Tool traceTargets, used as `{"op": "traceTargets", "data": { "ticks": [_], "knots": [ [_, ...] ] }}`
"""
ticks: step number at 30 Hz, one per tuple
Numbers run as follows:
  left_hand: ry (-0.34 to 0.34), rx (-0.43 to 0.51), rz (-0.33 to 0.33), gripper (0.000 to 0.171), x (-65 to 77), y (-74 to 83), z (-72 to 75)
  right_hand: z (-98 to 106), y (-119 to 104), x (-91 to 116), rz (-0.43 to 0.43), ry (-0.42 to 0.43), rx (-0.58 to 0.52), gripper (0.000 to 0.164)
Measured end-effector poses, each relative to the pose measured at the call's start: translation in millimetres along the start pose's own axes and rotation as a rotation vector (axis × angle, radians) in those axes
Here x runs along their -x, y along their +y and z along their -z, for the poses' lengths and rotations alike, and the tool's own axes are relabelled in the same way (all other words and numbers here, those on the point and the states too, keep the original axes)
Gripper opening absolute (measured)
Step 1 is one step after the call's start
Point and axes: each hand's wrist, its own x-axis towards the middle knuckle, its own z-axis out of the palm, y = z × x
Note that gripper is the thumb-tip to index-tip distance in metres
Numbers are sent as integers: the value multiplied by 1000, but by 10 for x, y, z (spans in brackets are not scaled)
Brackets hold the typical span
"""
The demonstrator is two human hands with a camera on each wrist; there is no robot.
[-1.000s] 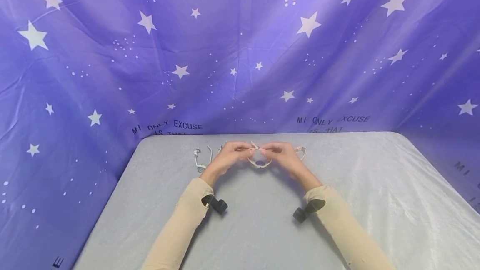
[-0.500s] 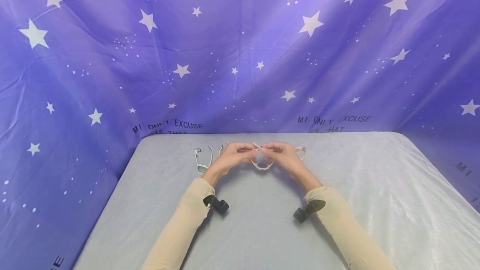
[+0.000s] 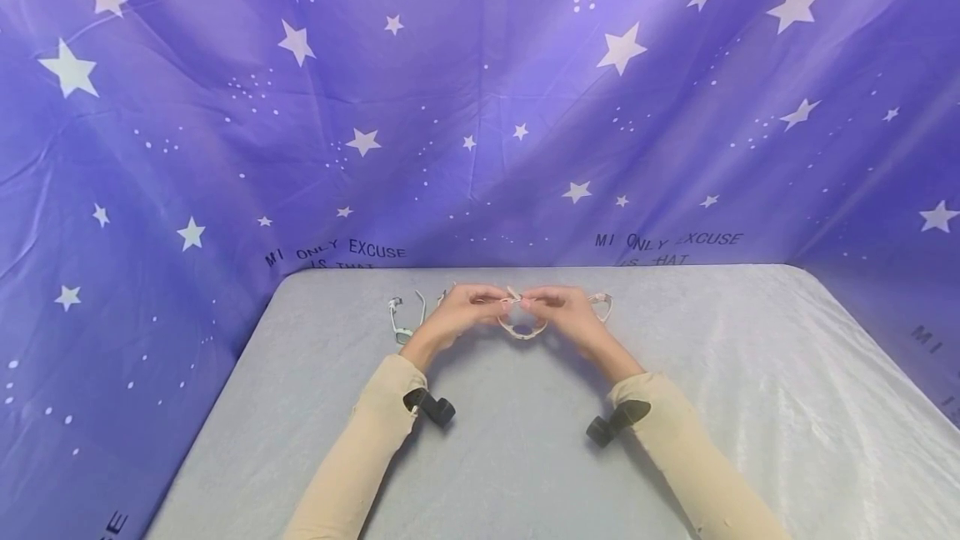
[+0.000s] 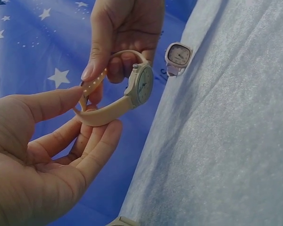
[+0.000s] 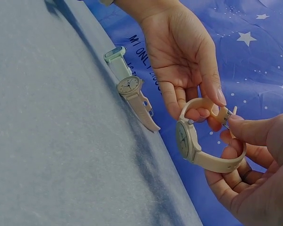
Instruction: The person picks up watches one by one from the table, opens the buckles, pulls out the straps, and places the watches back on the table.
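A cream wristwatch (image 3: 522, 335) is held up between both hands above the far part of the table, its strap bent into a loop. My left hand (image 3: 468, 311) pinches one strap end, and my right hand (image 3: 562, 312) pinches the other. In the right wrist view the metal buckle (image 5: 228, 118) sits where the two ends meet, between the thumbs. The left wrist view shows a row of holes in the strap (image 4: 95, 84) beside the right thumb. The round dial (image 4: 144, 84) faces away from the hands. Whether the strap passes fully through the buckle, I cannot tell.
On the grey cloth-covered table (image 3: 517, 457), a mint green watch (image 5: 115, 54) and a beige round watch (image 5: 130, 85) lie on the left, partly behind the left hand. A square pale pink watch (image 4: 178, 54) lies beyond the right hand. A purple star-printed curtain (image 3: 480, 107) hangs behind.
Both hands keep their pinch at the strap ends. The left hand shifted slightly right and back. The watch loop has tilted a little, so its dial shows less in the head view.
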Motion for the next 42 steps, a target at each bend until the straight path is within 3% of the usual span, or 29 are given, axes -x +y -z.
{"op": "traceTargets", "data": {
  "ticks": [13,25,42],
  "knots": [
    [-15,-2,41,36,19,41,32,6,11,-1,-8,-34,-6,34],
    [-18,34,39,37,29,46,49,13,24,-3,-7,-30,12,33],
    [6,14,34,36,44,59,106,33,23,-25,-33,-27,29,31]
  ]
}}
